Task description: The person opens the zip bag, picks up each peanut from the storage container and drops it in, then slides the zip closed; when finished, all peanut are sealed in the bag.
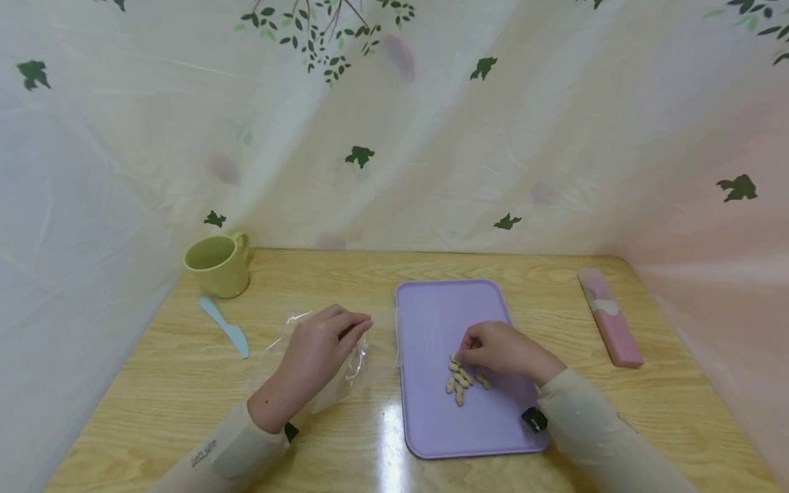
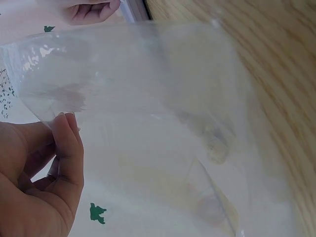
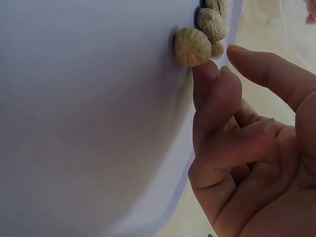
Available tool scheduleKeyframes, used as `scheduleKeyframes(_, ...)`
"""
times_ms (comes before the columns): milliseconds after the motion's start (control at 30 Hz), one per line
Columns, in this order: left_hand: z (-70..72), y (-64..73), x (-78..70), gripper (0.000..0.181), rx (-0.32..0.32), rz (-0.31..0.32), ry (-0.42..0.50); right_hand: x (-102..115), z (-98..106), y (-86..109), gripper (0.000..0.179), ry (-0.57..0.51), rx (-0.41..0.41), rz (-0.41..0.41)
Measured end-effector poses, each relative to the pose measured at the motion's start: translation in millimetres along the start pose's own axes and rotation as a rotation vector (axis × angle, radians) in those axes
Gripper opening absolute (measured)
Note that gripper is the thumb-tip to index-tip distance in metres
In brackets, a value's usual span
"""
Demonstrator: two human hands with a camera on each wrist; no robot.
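One white fabric backdrop with green leaf prints [image 1: 425, 137]: it hangs behind and on both sides of the workspace, creased.
Light wood-grain table [image 1: 320, 274]: it carries everything below.
Flat lilac rectangular tray with rounded corners [image 1: 446, 311]: it lies right of the table's middle, its long sides running away from the person.
Clear plastic bag [image 1: 376, 356]: left of the tray, its right edge reaching the tray's left rim. In the left wrist view a pale, peanut-like shape shows through the film, too blurred to be sure of.
Left hand [image 1: 320, 339]: thumb and fingertips pinch the bag's film.
Right hand [image 1: 502, 349]: over the tray, fingers bent, only a narrow gap at the thumb, tips right at the peanuts; I cannot tell whether one is gripped.
Long pink case with a pale band [image 1: 616, 332]: on the table's right side, slanted, well apart from the tray.
Glossy yellow-green mug [image 1: 224, 274]: upright at the far left, handle to the back right.
Light blue flat-bladed utensil [image 1: 233, 332]: just in front of the mug, blade toward the bag.
Small tan peanuts in their shells [image 1: 461, 380]: loosely clustered on the tray's middle.
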State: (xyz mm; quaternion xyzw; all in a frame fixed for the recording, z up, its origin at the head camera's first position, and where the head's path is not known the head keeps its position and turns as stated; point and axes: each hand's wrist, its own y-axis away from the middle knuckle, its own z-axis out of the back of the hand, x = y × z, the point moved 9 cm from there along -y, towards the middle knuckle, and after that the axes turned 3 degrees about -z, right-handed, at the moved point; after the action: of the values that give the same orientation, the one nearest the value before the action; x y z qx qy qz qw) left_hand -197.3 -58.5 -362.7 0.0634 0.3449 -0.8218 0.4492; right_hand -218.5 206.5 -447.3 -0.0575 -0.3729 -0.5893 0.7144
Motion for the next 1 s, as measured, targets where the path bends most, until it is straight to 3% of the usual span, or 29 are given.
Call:
scheduleKeyframes(200, 1.0, -0.4, -1.3, 0.012, -0.002, -0.010, -0.004, 3.2, -2.8, -1.1, 0.022, 0.019, -0.007, 0.010)
scheduleKeyframes(633, -0.6, 0.8, 1.3, 0.011, 0.007, 0.014, 0.023, 2.6, -7.2, -0.6, 0.025, 0.046, -0.011, -0.058)
scheduleKeyframes(1000, -0.4, -0.2, 0.4, 0.011, 0.003, 0.007, 0.017, 14.9, 5.2, 8.8, 0.021, 0.045, -0.030, -0.035)
